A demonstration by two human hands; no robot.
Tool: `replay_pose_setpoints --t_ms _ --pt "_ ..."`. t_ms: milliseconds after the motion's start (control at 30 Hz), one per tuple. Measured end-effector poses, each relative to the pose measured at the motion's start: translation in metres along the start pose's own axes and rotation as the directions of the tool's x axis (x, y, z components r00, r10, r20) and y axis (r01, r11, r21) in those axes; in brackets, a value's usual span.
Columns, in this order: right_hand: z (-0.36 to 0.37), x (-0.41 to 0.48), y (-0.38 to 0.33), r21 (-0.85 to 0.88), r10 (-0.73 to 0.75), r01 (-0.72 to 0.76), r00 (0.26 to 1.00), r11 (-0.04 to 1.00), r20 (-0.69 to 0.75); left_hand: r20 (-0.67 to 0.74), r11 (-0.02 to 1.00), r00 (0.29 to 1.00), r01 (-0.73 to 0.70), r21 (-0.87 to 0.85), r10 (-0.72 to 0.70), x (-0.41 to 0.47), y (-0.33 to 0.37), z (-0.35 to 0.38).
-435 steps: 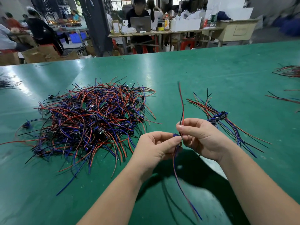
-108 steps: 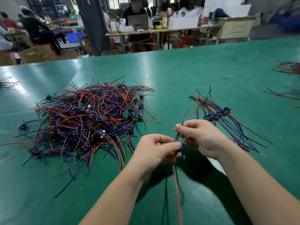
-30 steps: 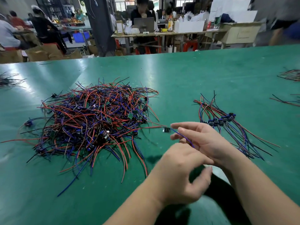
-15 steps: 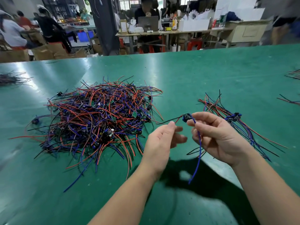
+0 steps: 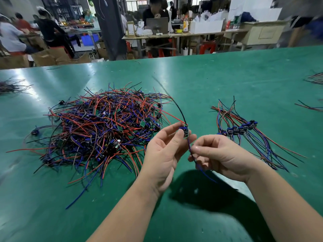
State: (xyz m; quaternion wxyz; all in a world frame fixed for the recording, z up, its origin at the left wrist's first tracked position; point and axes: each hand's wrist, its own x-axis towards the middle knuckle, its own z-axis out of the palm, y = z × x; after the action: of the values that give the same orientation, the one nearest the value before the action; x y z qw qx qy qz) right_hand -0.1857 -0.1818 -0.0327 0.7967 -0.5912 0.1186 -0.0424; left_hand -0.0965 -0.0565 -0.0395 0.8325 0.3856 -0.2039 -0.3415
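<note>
1. A small green circuit board is pinched between the thumb and fingertips of the left hand and held above the green matted table, near its middle.
2. Its thin blue wire is pinched by the curled right hand just below the board. The black and red leads rise toward the far left.
3. A tangled heap of red, blue and black wires is seen on the left.
4. A neat row of wired boards is laid on the right.

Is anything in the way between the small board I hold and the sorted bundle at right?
Nothing visible. The left hand holds the small board, the right hand pinches its blue wire; only bare table lies before the sorted bundle.
</note>
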Motion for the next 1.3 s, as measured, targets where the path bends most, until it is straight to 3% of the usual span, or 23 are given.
replay_pose_setpoints --t_ms 133,233,367,533,767,867,1067,1167,1300 --pt "-0.005 0.006 -0.002 0.113 -0.101 0.118 0.984 0.987 -0.148 0.005 0.985 0.999 0.036 0.166 -0.037 -0.003 0.007 0.002" --pt "-0.007 0.006 -0.001 0.074 -0.136 0.148 0.979 0.986 -0.152 -0.014 0.961 0.992 0.122 0.25 -0.122 -0.007 0.004 0.003" --pt "-0.008 0.004 0.001 -0.024 -0.086 0.083 0.987 0.996 -0.136 -0.026 0.939 0.97 0.24 0.245 -0.241 -0.01 -0.002 0.004" --pt "-0.016 0.001 -0.002 0.052 0.106 -0.104 0.994 0.993 -0.031 0.017 0.935 0.968 0.236 0.263 -0.249 -0.012 0.0 0.005" --pt "-0.019 -0.002 -0.007 0.19 0.062 -0.065 0.998 0.98 0.021 0.024 0.94 0.961 0.264 0.217 -0.276 -0.012 0.004 0.006" --pt "-0.016 0.001 -0.007 0.154 0.036 -0.024 0.996 0.988 -0.078 -0.008 0.934 0.953 0.299 0.193 -0.304 -0.01 0.003 0.005" --pt "-0.018 0.003 -0.004 -0.183 -0.03 -0.022 0.961 0.983 -0.275 0.002 0.837 0.893 0.42 0.352 -0.449 -0.007 -0.001 -0.001" --pt "-0.03 0.004 -0.011 -0.138 -0.095 0.035 0.885 0.99 -0.456 0.054 0.795 0.865 0.43 0.428 -0.498 -0.01 -0.002 0.0" --pt "-0.046 0.0 -0.021 -0.014 -0.142 0.18 0.726 0.984 -0.673 0.136 0.743 0.812 0.433 0.511 -0.567 -0.016 -0.003 0.003"
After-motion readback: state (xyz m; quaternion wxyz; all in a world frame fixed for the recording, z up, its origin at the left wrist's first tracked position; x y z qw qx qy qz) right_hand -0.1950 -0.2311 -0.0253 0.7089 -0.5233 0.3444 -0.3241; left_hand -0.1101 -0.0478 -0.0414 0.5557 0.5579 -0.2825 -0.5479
